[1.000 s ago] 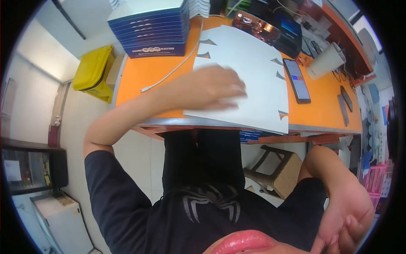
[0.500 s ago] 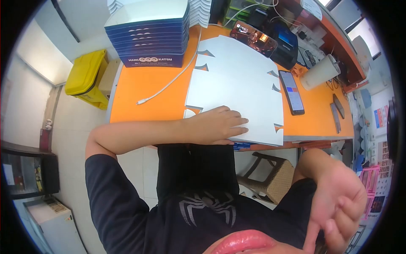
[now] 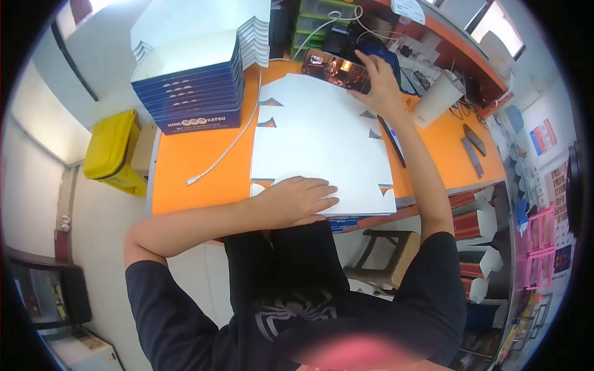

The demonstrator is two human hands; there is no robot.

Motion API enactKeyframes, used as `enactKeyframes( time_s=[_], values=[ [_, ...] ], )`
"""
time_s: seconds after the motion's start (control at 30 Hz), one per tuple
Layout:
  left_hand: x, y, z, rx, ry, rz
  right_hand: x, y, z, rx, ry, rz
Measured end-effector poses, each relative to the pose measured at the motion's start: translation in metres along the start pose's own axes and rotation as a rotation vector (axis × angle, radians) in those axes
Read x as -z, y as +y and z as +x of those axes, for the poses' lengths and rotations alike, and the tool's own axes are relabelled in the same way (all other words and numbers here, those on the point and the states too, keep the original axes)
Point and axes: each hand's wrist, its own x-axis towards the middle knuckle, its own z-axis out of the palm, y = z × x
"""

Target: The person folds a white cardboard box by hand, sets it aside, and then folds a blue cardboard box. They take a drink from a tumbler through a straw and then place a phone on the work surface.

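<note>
My left hand (image 3: 297, 199) lies flat, fingers stretched, on the near edge of a white die-cut cardboard sheet (image 3: 322, 136) on the orange table. More sheets seem to lie beneath it, with blue showing at the front edge. My right hand (image 3: 380, 89) is at the right end of a phone (image 3: 336, 71) propped sideways with a video on its screen. Thumb and fingers are spread around that end; whether they touch it is hard to tell. A second phone (image 3: 394, 142) lies flat, partly hidden under my right forearm.
A tall stack of blue printed boxes (image 3: 198, 105) stands at the left back. A white cable (image 3: 232, 145) runs beside the sheet. On the right are a white tumbler (image 3: 438, 102) and two small dark objects (image 3: 473, 148). A woven stool (image 3: 396, 260) stands below the table.
My right hand has moved from near my face forward to the propped phone. My left hand still rests on the cardboard. The view has shifted.
</note>
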Motion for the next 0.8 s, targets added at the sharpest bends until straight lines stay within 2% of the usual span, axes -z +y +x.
enactKeyframes(
  time_s=[0.13, 0.23, 0.37, 0.43, 0.53, 0.63, 0.73, 0.8],
  values=[
    [0.024, 0.001, 0.013, 0.169, 0.071, -0.234, -0.016, 0.022, -0.002, -0.14, -0.139, 0.029],
    [0.038, -0.024, 0.032, 0.255, 0.345, -0.182, -0.019, 0.027, -0.003, -0.206, -0.153, 0.039],
    [0.032, -0.1, 0.069, 0.604, 0.723, -0.335, -0.028, 0.028, -0.011, -0.224, -0.056, 0.036],
    [0.02, -0.155, 0.085, 0.649, 0.844, -0.289, -0.032, 0.027, -0.015, -0.244, -0.027, 0.017],
    [0.001, -0.217, 0.096, 0.811, 0.721, -0.129, -0.026, 0.027, -0.02, -0.272, 0.011, 0.002],
    [-0.021, -0.26, 0.1, 0.871, 0.71, -0.371, -0.027, 0.048, -0.026, -0.307, 0.107, 0.06],
    [-0.009, -0.253, 0.105, 0.878, 0.649, -0.339, -0.019, 0.05, -0.027, -0.479, -0.088, 0.16],
    [-0.009, -0.253, 0.105, 0.825, 0.749, -0.475, -0.02, 0.049, -0.029, -0.537, -0.172, 0.148]
  ],
)
